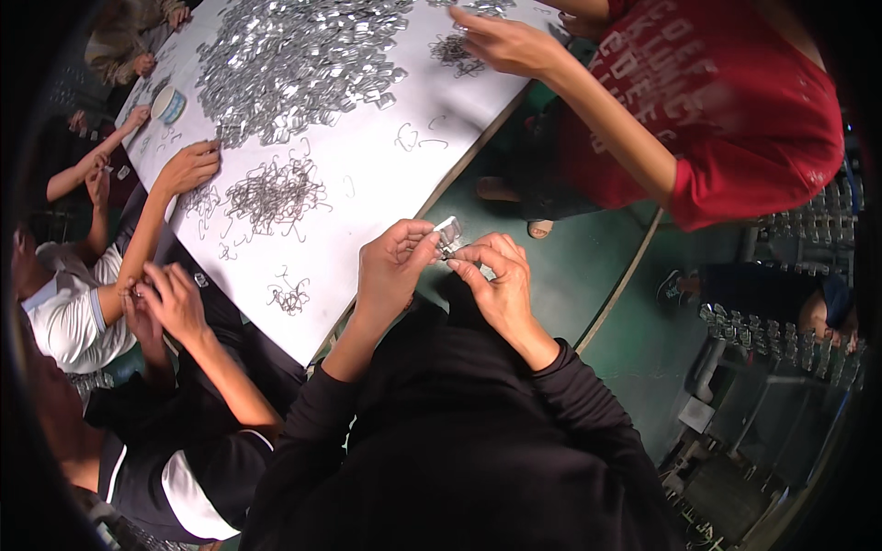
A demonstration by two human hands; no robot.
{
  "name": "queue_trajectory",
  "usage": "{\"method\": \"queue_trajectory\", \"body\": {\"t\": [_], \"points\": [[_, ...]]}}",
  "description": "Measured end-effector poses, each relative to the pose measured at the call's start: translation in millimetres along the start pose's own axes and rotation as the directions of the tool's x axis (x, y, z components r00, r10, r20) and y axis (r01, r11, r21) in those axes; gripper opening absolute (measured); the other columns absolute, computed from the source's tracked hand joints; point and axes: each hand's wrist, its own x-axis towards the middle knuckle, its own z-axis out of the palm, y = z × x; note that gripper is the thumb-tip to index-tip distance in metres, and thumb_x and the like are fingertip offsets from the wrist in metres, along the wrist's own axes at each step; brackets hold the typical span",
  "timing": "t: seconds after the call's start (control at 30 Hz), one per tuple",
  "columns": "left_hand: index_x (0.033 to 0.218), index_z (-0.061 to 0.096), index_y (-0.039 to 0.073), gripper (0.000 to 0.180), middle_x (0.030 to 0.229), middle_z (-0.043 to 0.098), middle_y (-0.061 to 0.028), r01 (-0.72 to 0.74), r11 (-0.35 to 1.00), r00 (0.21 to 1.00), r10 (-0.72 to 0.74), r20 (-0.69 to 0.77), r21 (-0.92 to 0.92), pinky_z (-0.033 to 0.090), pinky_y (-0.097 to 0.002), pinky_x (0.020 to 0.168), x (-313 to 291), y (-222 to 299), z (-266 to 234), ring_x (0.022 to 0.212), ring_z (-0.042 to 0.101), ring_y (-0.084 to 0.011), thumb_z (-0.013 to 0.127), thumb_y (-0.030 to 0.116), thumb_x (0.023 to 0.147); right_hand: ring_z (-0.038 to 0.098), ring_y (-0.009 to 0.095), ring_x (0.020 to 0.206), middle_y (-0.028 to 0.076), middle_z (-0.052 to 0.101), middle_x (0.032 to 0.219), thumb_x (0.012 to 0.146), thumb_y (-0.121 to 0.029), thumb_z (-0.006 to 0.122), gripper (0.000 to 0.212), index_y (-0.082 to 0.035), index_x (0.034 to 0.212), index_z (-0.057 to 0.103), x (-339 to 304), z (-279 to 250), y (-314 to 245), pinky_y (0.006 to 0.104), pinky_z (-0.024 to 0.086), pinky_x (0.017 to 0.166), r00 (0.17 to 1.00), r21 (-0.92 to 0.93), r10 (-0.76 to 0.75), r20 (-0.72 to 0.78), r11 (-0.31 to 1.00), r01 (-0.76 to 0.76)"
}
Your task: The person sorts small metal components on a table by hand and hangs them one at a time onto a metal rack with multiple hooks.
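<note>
In front of my body, past the table's near corner, my left hand pinches a small shiny metal clip between thumb and fingers. Its upper end stands out above the fingertips. My right hand is closed at the clip's lower end, thumb against fingers. What those right fingertips grip, perhaps a thin wire piece, is too small to make out. Nearest on the white table lies a small bunch of bent wire hooks, with a larger heap of wire hooks beyond it.
A big pile of silvery metal clips covers the far table. A tub stands at the left edge. Co-workers sit along the left; a person in a red shirt reaches over from the right. Racks of hanging metal parts stand at right.
</note>
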Motion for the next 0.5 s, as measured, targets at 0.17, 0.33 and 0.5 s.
{"method": "queue_trajectory", "body": {"t": [0.17, 0.33, 0.5], "points": [[0.101, 0.059, -0.004, 0.015, 0.084, 0.065, -0.0069, -0.041, 0.995, 0.997, 0.047, -0.066, 0.087, 0.051, -0.0206, 0.067, -23.4, 5.9, -6.6, 0.074, 0.062, -0.0088, 0.058, 0.005, 0.089, 0.053, 0.017, 0.077, 0.000, 0.057, 0.076, 0.071, -0.013, 0.072, 0.009, -0.008, 0.078, 0.068, 2.8, 13.5, -5.8, 0.0306, 0.035, 0.074, 0.996, 0.019, -0.009, 0.093, 1.000, 0.007], [0.092, 0.063, -0.003, 0.010, 0.084, 0.065, -0.0068, -0.085, 0.982, 0.970, 0.121, -0.209, 0.171, 0.052, -0.0220, 0.066, -41.8, 6.0, -18.8, 0.072, 0.063, -0.0090, 0.062, 0.000, 0.083, 0.056, 0.018, 0.073, 0.005, 0.059, 0.079, 0.072, -0.004, 0.072, 0.018, -0.002, 0.089, 0.065, 31.6, 3.2, -9.7, 0.0282, 0.044, 0.065, 0.901, 0.104, 0.005, 0.433, 0.993, -0.056], [0.092, 0.064, 0.000, 0.011, 0.086, 0.065, -0.0077, -0.085, 0.959, 0.956, 0.155, -0.248, 0.269, 0.053, -0.0238, 0.066, -59.6, 3.2, -31.5, 0.075, 0.063, -0.0115, 0.063, 0.000, 0.081, 0.061, 0.022, 0.073, 0.007, 0.061, 0.081, 0.078, -0.008, 0.066, 0.014, -0.005, 0.091, 0.065, 105.5, 68.5, 20.8, 0.0321, 0.046, 0.064, 0.771, 0.028, -0.155, 0.618, 0.984, 0.175]]}}
